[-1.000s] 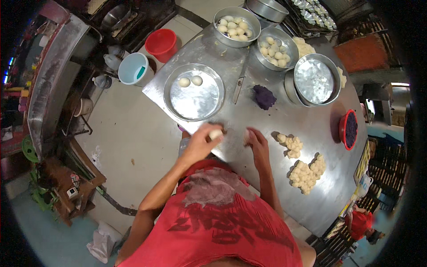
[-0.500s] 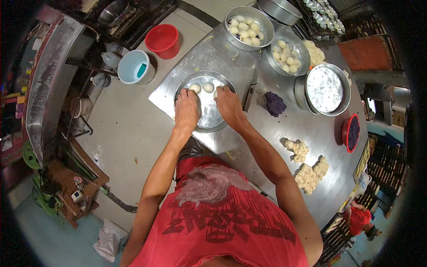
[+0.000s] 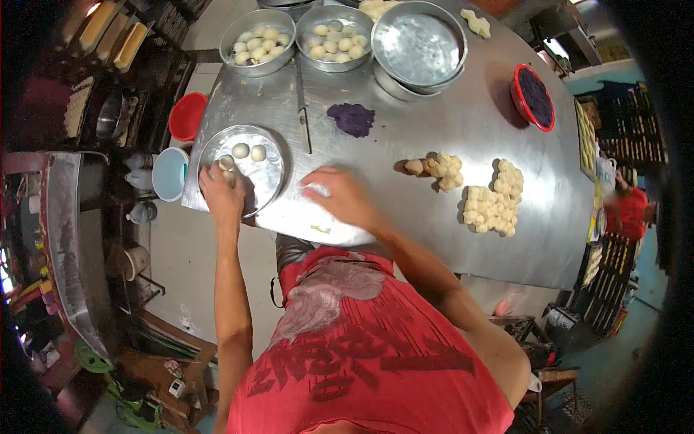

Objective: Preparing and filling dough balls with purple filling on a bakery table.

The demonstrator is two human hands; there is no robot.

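Half a second ago both hands were together over the round metal pan (image 3: 249, 173); now they have parted. The left hand (image 3: 220, 194) stays at the pan's near-left rim, fingers curled around a dough ball (image 3: 227, 163) that it presses to the pan floor, just beside two other dough balls (image 3: 249, 151) lying further in. The right hand (image 3: 338, 197) has come off the pan and lies over bare steel to its right, palm down, fingers spread and loosely stretched toward the left (it is blurred, so whether the fingertips touch the surface cannot be told). It holds nothing.

The pan sits close to the near-left corner of the steel table (image 3: 434, 239), its rim almost reaching the left edge; past that edge, lower down, stand a light blue bucket (image 3: 170, 173) and a red bucket (image 3: 187, 116). The table's near edge runs just under the right hand, with the person's red shirt (image 3: 361, 354) pressed up to it. Between the right hand and the small cluster of dough pieces (image 3: 437, 168) there is open steel, and a larger heap of dough pieces (image 3: 495, 199) lies beyond, nearer the right edge. A lump of purple filling (image 3: 351, 118) and a knife (image 3: 303, 108) lie further back in the middle, well apart from both hands. Along the far edge stand two bowls of filled balls (image 3: 296, 36), an upturned pan (image 3: 418, 47) and a red bowl (image 3: 533, 98).
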